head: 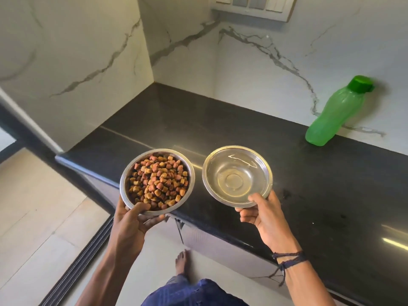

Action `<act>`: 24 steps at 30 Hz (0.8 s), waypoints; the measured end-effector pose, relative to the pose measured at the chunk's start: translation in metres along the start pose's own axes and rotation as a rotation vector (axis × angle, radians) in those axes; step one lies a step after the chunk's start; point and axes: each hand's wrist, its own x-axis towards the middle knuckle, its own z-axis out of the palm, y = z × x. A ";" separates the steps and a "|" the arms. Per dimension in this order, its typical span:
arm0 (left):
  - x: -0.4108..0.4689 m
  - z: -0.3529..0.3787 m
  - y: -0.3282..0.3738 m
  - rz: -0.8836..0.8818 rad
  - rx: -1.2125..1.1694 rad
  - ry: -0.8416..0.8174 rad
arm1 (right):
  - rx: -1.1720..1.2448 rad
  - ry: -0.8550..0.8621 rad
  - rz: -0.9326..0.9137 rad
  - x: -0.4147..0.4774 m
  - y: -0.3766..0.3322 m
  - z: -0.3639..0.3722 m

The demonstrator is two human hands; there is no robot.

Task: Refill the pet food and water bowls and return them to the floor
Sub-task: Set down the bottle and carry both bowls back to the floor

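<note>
A steel food bowl heaped with brown and reddish kibble is held up over the counter's front edge by my left hand, thumb on the near rim and fingers under the base. To its right a steel water bowl holds clear water. My right hand grips its near rim, thumb on top. Both bowls sit roughly level, a little apart.
A black stone counter runs from the corner to the right. A green plastic bottle with a green cap stands on it against the marble wall. A switch panel is on the wall above. Pale tiled floor and my bare foot lie below.
</note>
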 end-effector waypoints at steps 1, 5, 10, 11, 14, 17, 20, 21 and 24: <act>-0.004 -0.009 0.002 0.002 -0.016 0.019 | -0.006 -0.023 0.005 -0.003 0.001 0.007; -0.016 -0.047 0.009 0.035 -0.037 0.077 | -0.036 -0.109 0.033 -0.014 0.006 0.039; -0.028 -0.095 0.023 0.118 -0.113 0.160 | -0.081 -0.183 0.056 -0.022 0.020 0.088; -0.030 -0.107 0.029 0.123 -0.117 0.178 | -0.092 -0.196 0.061 -0.023 0.025 0.100; -0.036 -0.144 0.045 0.129 -0.135 0.221 | -0.114 -0.222 0.067 -0.026 0.039 0.135; -0.043 -0.186 0.061 0.133 -0.141 0.259 | -0.131 -0.253 0.075 -0.033 0.053 0.174; -0.047 -0.225 0.077 0.138 -0.159 0.300 | -0.149 -0.276 0.088 -0.036 0.066 0.211; -0.049 -0.239 0.083 0.137 -0.150 0.315 | -0.157 -0.285 0.093 -0.037 0.072 0.225; -0.052 -0.272 0.097 0.157 -0.168 0.364 | -0.162 -0.316 0.098 -0.041 0.084 0.264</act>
